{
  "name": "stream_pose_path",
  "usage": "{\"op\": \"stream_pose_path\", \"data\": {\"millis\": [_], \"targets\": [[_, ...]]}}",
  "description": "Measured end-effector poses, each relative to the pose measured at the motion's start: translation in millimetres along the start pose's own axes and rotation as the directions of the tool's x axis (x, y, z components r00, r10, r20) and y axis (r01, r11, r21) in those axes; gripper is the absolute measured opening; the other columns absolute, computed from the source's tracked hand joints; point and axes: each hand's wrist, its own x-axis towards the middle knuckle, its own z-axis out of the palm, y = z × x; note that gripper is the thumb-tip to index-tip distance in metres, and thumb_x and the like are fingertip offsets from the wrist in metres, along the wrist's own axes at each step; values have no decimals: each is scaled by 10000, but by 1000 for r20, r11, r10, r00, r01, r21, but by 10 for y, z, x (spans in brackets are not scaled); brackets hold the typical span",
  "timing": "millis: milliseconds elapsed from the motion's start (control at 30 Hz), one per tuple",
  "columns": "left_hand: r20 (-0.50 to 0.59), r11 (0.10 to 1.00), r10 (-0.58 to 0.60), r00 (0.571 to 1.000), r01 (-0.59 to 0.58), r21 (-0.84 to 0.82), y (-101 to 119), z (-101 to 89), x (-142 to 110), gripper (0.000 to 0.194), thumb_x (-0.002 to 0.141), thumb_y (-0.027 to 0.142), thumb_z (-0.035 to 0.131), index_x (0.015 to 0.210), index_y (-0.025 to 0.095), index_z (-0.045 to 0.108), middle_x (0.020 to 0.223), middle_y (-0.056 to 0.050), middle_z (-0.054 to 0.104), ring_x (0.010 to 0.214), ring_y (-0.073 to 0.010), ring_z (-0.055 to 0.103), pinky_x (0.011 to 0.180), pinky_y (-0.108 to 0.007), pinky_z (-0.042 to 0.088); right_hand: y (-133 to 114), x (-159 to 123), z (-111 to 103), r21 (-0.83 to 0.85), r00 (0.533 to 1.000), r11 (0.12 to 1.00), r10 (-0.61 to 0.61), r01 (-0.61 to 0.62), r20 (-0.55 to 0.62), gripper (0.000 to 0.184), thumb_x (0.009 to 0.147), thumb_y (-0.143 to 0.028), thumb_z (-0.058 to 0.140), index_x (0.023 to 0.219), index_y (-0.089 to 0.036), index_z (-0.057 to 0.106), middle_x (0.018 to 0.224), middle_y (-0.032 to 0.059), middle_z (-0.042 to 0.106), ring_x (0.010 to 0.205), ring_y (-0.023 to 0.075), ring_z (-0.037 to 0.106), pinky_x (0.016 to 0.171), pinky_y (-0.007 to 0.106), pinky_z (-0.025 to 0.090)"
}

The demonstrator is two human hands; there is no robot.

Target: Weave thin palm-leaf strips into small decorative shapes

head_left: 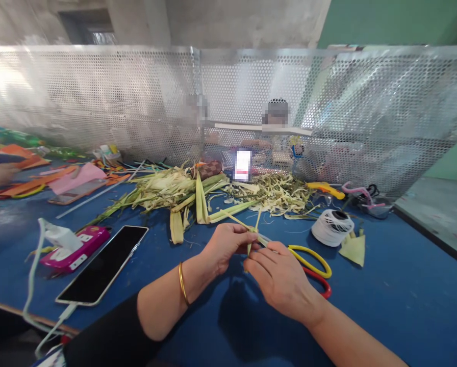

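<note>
Left grip (pixel 224 244): pinching leaf strip (pixel 249 249)
Right grip (pixel 280 275): alongside; can't tell its hold
Scissor handles (pixel 325 261): beside right grip

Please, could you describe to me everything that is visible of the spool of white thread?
The spool is wound with white thread, with darker loose-looking strands crossing its surface. A dark round opening shows toward its upper right. It rests on the blue table, beyond the scissors and to the right of both hands; neither touches it. A pale green leaf piece lies close by its right side; contact there is unclear.
</note>
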Motion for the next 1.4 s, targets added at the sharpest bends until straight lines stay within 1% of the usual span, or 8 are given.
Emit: {"op": "stream_pose_path", "data": {"millis": [233,333,500,767,900,1033,1300,1400], "targets": [[-22,996,17,1000,-19,-89,-55,-4,24,73,639,129,719,678,89,673,594,-34,641,527,-93,571,542,-208,448,-22,17,1,-10,996,997,-78,79,48,340,945,-96,294,791,-161,590,688,36,626,685,170,549,776,332,374],[-31,994,43,999,-45,-97,-38,-21,31,83,650,157,721,666,96,666,576,-28,631,513,-91,566,530,-206,455,40,-11,-43,40,992,993,112,-110,-64,231,953,-261,387,1049,-139,558,890,99,675,845,210,599,819,363,395],[-9,996,52,999,-52,-72,2,-13,16,101,656,178,713,680,111,642,595,-18,612,524,-84,567,519,-197,452,208,-96,-19,45,801,800,597,-598,33,254,924,-395,425,901,-194,578,714,64,665,654,213,606,618,309,410],[-42,990,117,992,-113,86,-35,-7,26,152,660,252,694,719,123,643,458,85,392,394,-25,234,399,-200,138,288,-18,-139,366,582,453,640,-813,502,293,859,-368,436,620,-214,503,485,-40,467,466,124,441,458,225,314],[-20,992,116,993,-115,49,10,-33,26,268,627,355,719,729,125,629,609,27,546,417,-21,239,413,-215,109,333,5,-210,505,515,223,643,-834,567,288,834,-374,456,608,-206,515,426,-64,418,416,106,417,442,218,321],[5,999,41,999,-41,22,40,-39,8,354,603,448,727,695,126,615,626,20,549,417,-17,225,420,-219,76,314,14,-184,492,488,192,640,-849,593,265,806,-367,481,596,-207,498,429,-65,420,411,103,419,438,217,319],[-59,998,56,997,-55,8,28,-24,-8,341,574,359,749,790,112,657,668,-9,620,400,-13,216,420,-233,60,282,47,-243,582,588,196,517,-789,622,335,807,-458,523,611,-190,562,477,-38,478,486,116,441,501,235,334],[12,1000,17,1000,-17,12,68,-25,-42,376,572,414,756,774,111,662,677,-6,610,411,-11,226,430,-227,48,342,23,-183,650,471,-35,660,-759,585,415,757,-571,566,649,-171,599,572,-15,528,555,121,469,543,243,364]]}}
